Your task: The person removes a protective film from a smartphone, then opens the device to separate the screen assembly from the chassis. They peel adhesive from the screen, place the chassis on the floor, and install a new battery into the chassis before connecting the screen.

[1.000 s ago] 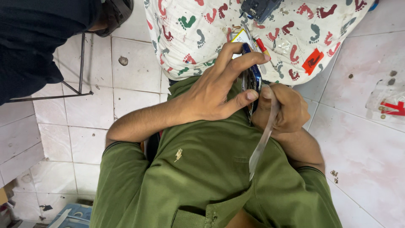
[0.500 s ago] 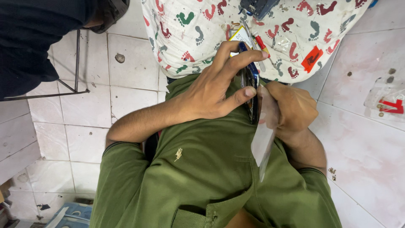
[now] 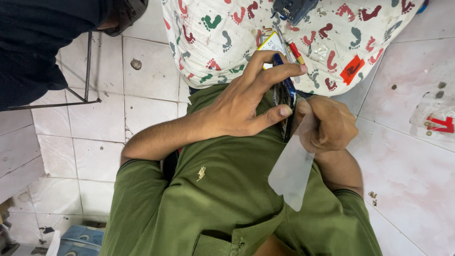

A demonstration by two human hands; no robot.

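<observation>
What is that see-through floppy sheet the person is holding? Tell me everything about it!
The clear sheet is a thin, cloudy see-through film, like plastic, shaped as a long rectangle with rounded corners. Its top end is pinched in the right hand, beside the dark phone that the left hand grips edge-on. The rest hangs loose, slanting down over the green shirt. It looks smooth and flat, and slightly curled near the top.

The dark flat phone stands edge-on between both hands. The clear plastic film hangs below the right hand; the footprint-patterned cloth lies beyond the left hand.
</observation>
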